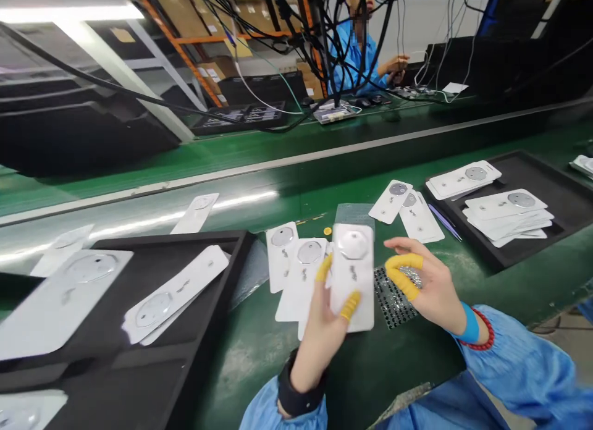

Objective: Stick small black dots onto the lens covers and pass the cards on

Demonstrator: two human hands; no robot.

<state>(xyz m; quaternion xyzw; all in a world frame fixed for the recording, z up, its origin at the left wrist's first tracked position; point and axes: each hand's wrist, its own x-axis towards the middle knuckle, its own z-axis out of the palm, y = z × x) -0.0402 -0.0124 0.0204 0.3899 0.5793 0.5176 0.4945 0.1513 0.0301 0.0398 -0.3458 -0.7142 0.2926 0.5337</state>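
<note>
The left hand (319,337) pinches a white card (353,275) upright, its yellow finger cots (349,306) closed on the edges. Just right of it, the right hand (433,285) curls around a glinting scrap (410,277), though whether it's gripped I can't tell, above a black dotted sheet (391,299). More cards (309,275) lie at twelve o'clock on the green bench (264,362); black trays (241,238) sit at nine and two o'clock. A co-worker (354,53) in blue works across the line.

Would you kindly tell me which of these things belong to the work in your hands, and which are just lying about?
In use: left hand holding a white card; right hand; yellow finger cots; black sheet of shiny pieces.
Lying about: loose white cards; black tray; blue tweezers; yellow dot.
</note>
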